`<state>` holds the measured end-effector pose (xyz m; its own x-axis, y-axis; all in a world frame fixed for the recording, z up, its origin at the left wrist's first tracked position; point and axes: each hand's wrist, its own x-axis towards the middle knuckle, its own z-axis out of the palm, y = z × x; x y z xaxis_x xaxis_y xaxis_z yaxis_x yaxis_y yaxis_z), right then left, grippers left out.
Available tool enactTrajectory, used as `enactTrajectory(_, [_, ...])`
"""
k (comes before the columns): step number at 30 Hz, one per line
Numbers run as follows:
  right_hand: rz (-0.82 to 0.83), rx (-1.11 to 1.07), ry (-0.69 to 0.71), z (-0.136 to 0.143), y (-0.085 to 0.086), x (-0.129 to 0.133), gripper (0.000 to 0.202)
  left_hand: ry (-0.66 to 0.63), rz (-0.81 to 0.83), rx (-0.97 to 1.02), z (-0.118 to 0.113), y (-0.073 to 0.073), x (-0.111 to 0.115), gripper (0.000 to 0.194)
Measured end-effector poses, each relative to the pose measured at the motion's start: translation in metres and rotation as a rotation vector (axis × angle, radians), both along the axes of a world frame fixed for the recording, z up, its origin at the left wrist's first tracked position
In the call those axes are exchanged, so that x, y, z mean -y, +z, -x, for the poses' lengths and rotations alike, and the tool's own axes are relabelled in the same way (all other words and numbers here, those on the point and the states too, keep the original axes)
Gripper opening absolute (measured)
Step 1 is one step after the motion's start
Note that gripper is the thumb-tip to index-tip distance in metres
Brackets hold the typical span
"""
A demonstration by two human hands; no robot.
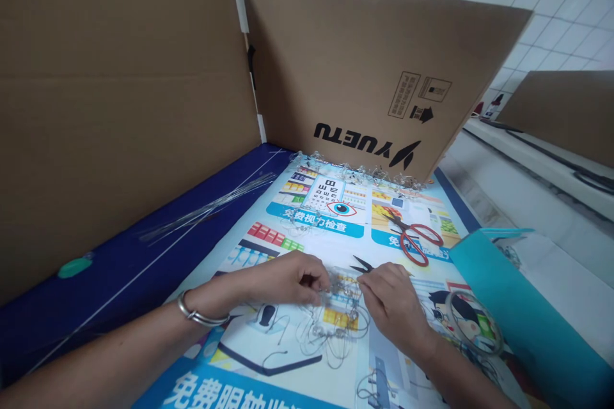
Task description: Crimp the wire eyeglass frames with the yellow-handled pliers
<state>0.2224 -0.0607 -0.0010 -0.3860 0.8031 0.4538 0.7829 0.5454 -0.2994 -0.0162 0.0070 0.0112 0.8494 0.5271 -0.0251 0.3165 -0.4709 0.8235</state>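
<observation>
My left hand (300,278), fingers curled into a pinch, holds one side of a piece of thin beaded wire (338,332) with clear beads and looping ends. Closed fingertips of my right hand (393,300) pinch its other side. The piece hangs low over the printed sheet or rests on it; I cannot tell which. Dark, parted jaws of pliers (362,264) stick out just beyond my right fingers. Their handles are mostly hidden, and whether the hand touches them is unclear. Red-handled scissors (415,239) lie slightly open farther back.
Cardboard panels (345,64) wall off the left and back. Several beaded wire pieces (364,176) line the back edge. Straight wires (211,208) lie on the blue surface at left. At right are a turquoise box (522,307) and a coil of wire (472,323). Loose loops (377,390) lie in front.
</observation>
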Motion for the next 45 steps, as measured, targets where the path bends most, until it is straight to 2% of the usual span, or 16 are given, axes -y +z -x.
enactTrajectory(9, [0.008,0.032,0.046,-0.003,-0.005,-0.002,0.014,-0.011,-0.044,0.069,-0.006,0.003,0.002,0.011])
enactTrajectory(19, [0.026,-0.071,0.051,-0.003,-0.003,-0.004,0.013,0.175,-0.142,0.073,-0.012,-0.012,0.002,0.009])
enactTrajectory(30, [0.092,-0.206,0.137,0.003,-0.007,-0.005,0.022,0.209,-0.153,0.067,-0.015,-0.016,0.002,0.008])
enactTrajectory(36, [0.135,-0.196,0.101,0.01,-0.003,-0.006,0.012,0.231,-0.193,0.069,-0.017,-0.013,0.005,0.009])
enactTrajectory(45, [0.161,-0.19,0.076,0.009,-0.005,-0.007,0.01,0.238,-0.24,0.066,-0.017,-0.014,0.005,0.01])
